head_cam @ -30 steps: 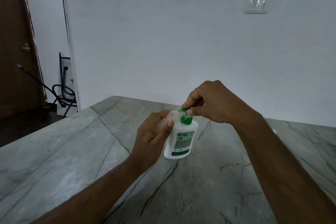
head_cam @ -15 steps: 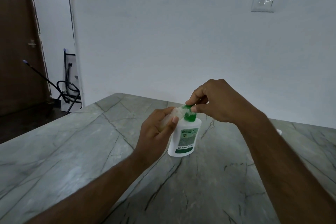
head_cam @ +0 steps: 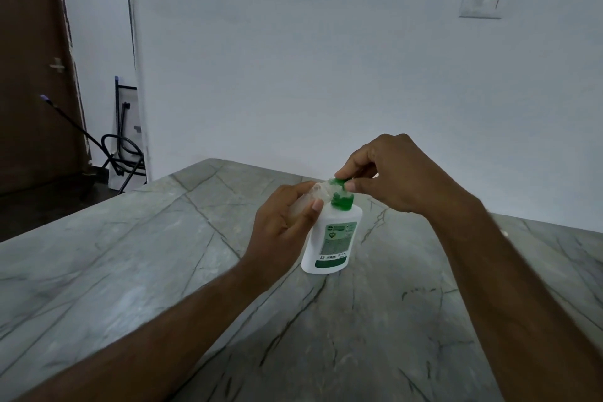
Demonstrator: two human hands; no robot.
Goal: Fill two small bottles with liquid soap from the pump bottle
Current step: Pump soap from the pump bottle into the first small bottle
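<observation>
While the pump bottle (head_cam: 332, 240) stands upright on the grey stone bench (head_cam: 130, 271), the right hand (head_cam: 391, 176) pinches its green pump head (head_cam: 342, 183) between curled fingers and thumb. The left hand (head_cam: 284, 225) is wrapped round a small clear bottle (head_cam: 313, 197), tilted with its mouth touching the pump's spout, just left of the white bottle.

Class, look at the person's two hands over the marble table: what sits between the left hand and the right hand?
In the head view, the pump bottle's green pump top sits between them. The right hand pinches it, and the left hand holds a small clear bottle against its spout.
</observation>
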